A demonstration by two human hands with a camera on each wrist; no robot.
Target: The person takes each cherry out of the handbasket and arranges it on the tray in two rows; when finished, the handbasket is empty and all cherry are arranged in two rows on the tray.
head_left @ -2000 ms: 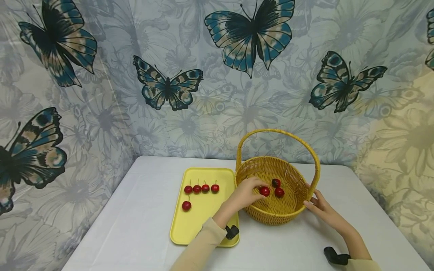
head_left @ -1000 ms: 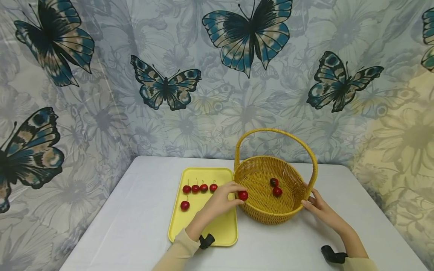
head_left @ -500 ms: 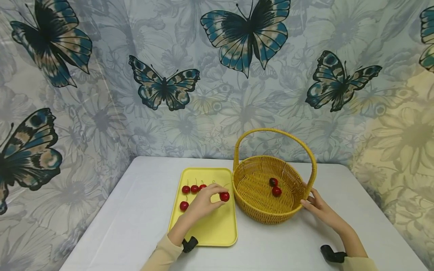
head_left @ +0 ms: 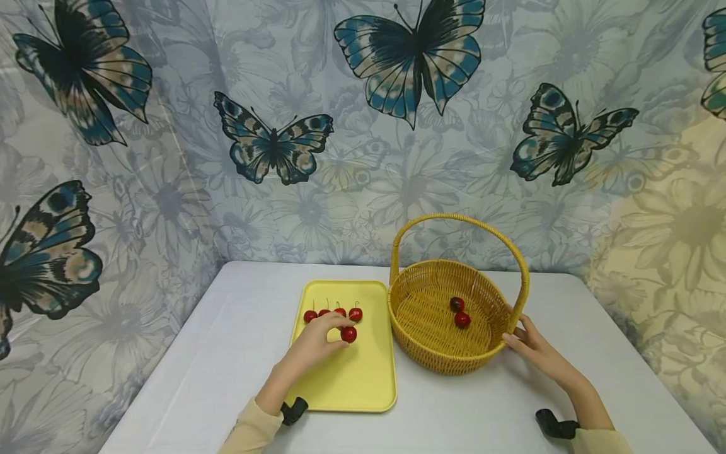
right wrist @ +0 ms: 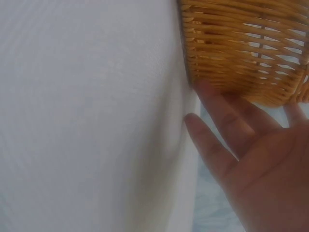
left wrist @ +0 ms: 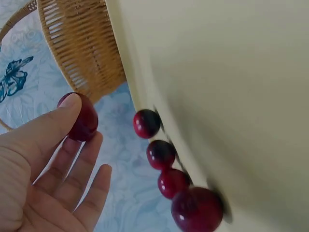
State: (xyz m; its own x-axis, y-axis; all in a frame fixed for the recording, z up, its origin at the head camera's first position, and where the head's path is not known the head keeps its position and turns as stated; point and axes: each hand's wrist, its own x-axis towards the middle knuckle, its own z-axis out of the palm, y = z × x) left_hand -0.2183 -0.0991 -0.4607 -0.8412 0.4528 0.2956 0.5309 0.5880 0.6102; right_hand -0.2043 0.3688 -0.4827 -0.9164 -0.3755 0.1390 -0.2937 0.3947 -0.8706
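In the head view, my left hand hangs over the yellow tray and pinches a dark red cherry between thumb and fingers. The left wrist view shows that cherry at the thumb tip, with the other fingers spread. Behind it, several stemmed cherries stand in a row, the rightmost cherry nearest the held one. My right hand holds the wicker basket at its right side, thumb and fingers about the handle's base. In the right wrist view, its fingers lie against the weave.
Two cherries, one of them a red cherry, lie inside the basket. Its tall arched handle rises over the opening. Basket and tray stand side by side on a white table, before a butterfly-print cloth.
My left hand has carried the cherry leftward out of the basket and over the tray, toward the row. The lone cherry below the row is now hidden behind it. My right hand stays on the basket.
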